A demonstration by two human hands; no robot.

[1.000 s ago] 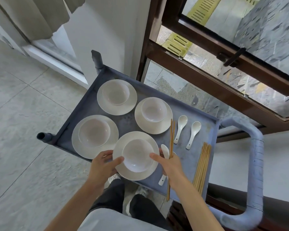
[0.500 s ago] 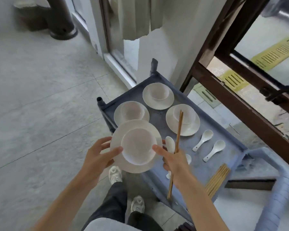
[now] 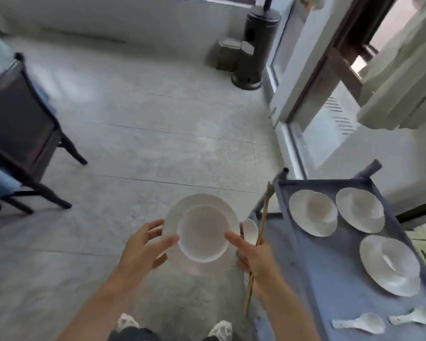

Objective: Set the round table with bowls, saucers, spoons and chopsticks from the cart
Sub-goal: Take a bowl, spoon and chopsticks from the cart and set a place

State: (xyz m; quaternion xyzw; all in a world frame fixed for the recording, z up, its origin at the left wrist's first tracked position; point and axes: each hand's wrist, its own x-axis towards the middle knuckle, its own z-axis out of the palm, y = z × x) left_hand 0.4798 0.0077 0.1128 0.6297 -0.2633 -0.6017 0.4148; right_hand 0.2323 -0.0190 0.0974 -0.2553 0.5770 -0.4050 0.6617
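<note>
The head view looks down on a white ceramic bowl [image 3: 202,233] sitting in a white round saucer [image 3: 199,205], both carried in the air over the pale tiled floor [image 3: 138,134], clear of the blue-grey service cart [image 3: 330,274] at the right. The left hand [image 3: 143,244] holds the saucer's left rim, thumb on top and fingers [image 3: 149,228] curled beneath. The right hand [image 3: 253,258] steadies the right rim with its thumb while its curled fingers also clamp a pair of brown wooden chopsticks [image 3: 262,226] and a white ceramic spoon [image 3: 250,231], whose bowl end shows just beside the saucer.

On the cart, three more white bowl-and-saucer sets [image 3: 312,212] lie well apart from the carried one, with two white spoons [image 3: 359,323] near the close edge. A dark wooden chair [image 3: 17,134] stands at the far left; the round table itself is not clearly in view.

The stack is likely rigid, glazed and slippery, and would break on the tiles. The bowl rests loose in the saucer, so the saucer probably wants keeping level, gripped at opposite rims as here. The chopsticks are light and stiff but could slide through a crowded grip; the right hand has the least secure hold.
</note>
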